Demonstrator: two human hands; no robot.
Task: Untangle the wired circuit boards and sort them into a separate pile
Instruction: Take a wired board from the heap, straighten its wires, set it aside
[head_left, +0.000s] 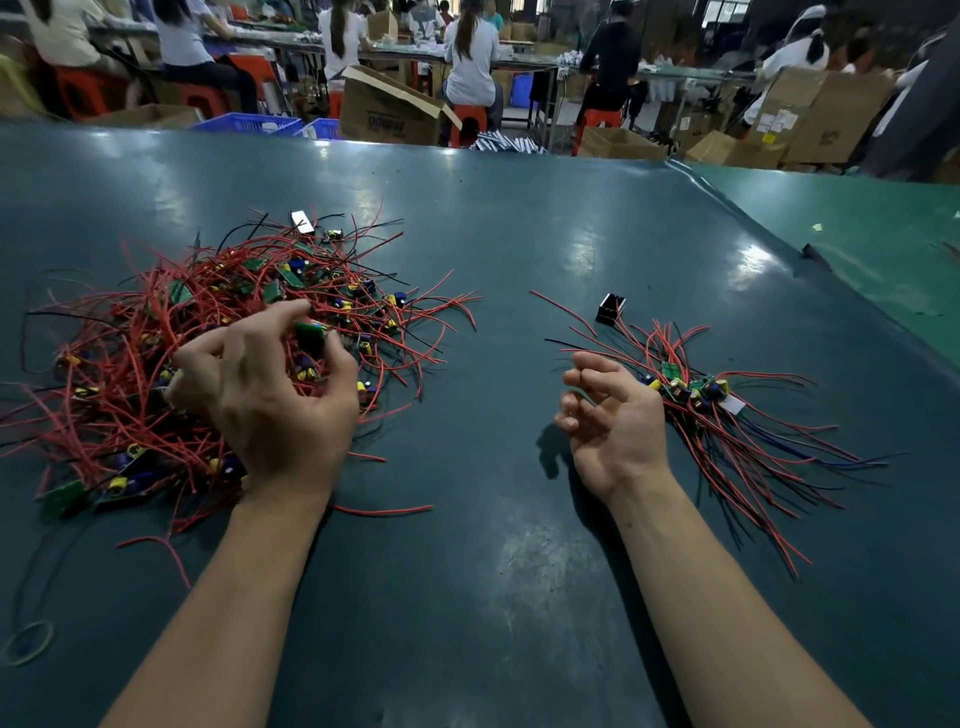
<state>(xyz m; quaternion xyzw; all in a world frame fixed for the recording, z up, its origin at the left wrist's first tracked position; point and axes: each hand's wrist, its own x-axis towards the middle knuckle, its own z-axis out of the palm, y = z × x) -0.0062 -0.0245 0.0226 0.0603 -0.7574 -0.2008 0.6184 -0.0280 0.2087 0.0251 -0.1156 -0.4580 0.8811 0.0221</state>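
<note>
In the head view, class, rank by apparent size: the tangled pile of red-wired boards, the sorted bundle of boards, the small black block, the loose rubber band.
1. Tangled pile of red-wired boards
2. Sorted bundle of boards
3. Loose rubber band
4. Small black block, though it lies farther off, so this last ranking is unsure.

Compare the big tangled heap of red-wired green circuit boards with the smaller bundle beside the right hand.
The tangled heap is larger, with wires crossing every way; the smaller bundle has wires running roughly parallel. The left hand pinches a green board over the heap; the right hand beside the bundle holds nothing. Both lie on the dark green mat.
</note>
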